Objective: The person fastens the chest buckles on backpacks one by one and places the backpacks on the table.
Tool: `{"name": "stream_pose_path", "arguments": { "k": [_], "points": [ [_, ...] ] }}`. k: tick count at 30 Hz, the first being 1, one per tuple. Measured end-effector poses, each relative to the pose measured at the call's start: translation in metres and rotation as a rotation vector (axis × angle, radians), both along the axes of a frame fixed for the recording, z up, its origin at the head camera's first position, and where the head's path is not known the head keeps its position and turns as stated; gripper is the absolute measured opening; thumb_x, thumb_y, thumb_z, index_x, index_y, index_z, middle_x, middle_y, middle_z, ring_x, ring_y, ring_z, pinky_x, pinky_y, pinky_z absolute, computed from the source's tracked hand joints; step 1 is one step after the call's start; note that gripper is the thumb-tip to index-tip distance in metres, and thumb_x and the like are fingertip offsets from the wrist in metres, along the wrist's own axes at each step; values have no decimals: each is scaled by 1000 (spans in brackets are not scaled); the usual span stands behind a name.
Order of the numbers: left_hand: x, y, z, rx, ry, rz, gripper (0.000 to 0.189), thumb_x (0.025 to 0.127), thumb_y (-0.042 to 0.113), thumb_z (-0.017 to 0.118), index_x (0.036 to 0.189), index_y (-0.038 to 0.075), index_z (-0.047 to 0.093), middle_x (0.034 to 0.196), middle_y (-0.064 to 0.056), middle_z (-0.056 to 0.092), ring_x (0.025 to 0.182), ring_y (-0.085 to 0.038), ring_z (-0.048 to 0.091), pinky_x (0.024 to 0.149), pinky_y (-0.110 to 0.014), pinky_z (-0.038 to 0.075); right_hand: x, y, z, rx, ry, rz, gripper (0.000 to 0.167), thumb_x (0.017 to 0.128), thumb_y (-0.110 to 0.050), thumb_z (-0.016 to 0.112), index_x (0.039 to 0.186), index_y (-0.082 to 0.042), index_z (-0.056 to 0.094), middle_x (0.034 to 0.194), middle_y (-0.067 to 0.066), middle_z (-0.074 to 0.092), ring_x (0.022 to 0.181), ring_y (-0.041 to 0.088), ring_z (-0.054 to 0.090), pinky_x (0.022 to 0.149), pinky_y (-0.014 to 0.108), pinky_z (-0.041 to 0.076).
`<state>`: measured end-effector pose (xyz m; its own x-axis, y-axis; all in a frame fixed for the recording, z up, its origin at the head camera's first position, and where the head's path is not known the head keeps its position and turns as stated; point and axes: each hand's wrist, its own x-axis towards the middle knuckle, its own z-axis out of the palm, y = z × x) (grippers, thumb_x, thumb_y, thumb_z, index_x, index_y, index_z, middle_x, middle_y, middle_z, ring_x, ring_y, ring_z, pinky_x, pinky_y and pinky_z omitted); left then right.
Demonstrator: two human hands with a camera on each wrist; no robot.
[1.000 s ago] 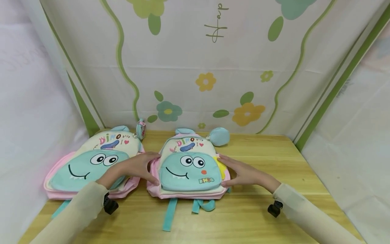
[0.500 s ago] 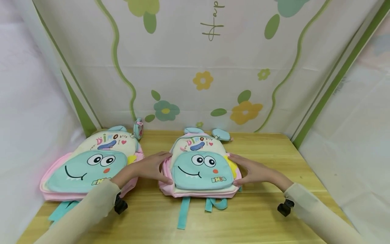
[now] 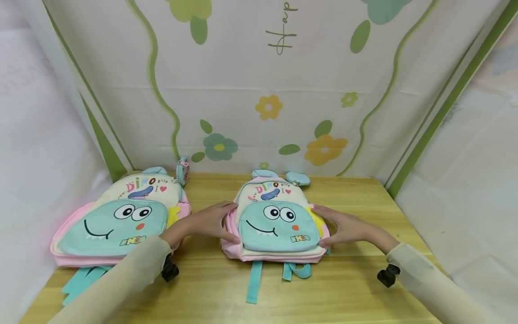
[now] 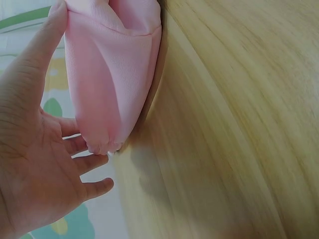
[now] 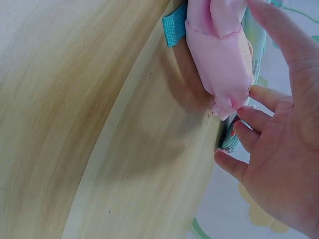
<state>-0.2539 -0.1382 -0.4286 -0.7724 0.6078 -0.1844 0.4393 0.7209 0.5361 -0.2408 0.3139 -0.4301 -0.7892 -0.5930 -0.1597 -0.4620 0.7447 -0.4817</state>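
A child's backpack [image 3: 279, 225] in pink, cream and light teal, with a cartoon dinosaur face, lies face up on the wooden table. My left hand [image 3: 212, 221] touches its left side, thumb toward the front edge and fingers farther back. On the opposite side my right hand [image 3: 344, 227] rests against the bag near a yellow patch, its thumb and fingers spread. In the left wrist view the thumb meets the pink side pocket [image 4: 107, 74] while the relaxed fingers reach its far end. The right wrist view shows fingertips at the other pink side pocket [image 5: 219, 64].
A matching backpack [image 3: 109, 225] lies at the left, partly behind my left forearm. A small teal pouch [image 3: 298, 178] hangs off the middle bag's top. Teal straps [image 3: 254, 281] stretch toward the table's [image 3: 364, 288] front. A flower-patterned cloth [image 3: 243, 81] rises behind.
Both hands and the middle backpack have moved to the right across the table, away from the left backpack. The small pouch tipped from facing forward to lying flatter.
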Motion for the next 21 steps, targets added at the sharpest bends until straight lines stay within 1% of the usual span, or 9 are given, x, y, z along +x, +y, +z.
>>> {"name": "stream_pose_path", "arguments": {
  "k": [4, 13, 21],
  "points": [
    [0, 1, 0, -4, 11, -2, 119, 73, 71, 78, 160, 6, 30, 164, -11, 33, 152, -31, 33, 123, -50, 32, 0, 0, 2, -3, -1, 3, 108, 79, -62, 79, 161, -11, 30, 169, 13, 24, 153, 42, 26, 116, 68, 31],
    [-2, 2, -2, 9, 9, -5, 119, 74, 71, 78, 160, 5, 29, 163, -12, 34, 151, -31, 34, 122, -50, 33, 1, -1, 5, -1, -14, 4, 107, 80, -61, 79, 161, -11, 30, 169, 14, 23, 153, 43, 26, 115, 69, 31],
    [0, 9, 0, 14, 6, -23, 119, 74, 72, 78, 160, 4, 29, 163, -14, 33, 151, -32, 34, 122, -49, 33, 2, 5, 9, 9, -26, 5, 107, 80, -58, 81, 161, -9, 30, 168, 16, 25, 152, 45, 27, 115, 69, 31]
  ]
}}
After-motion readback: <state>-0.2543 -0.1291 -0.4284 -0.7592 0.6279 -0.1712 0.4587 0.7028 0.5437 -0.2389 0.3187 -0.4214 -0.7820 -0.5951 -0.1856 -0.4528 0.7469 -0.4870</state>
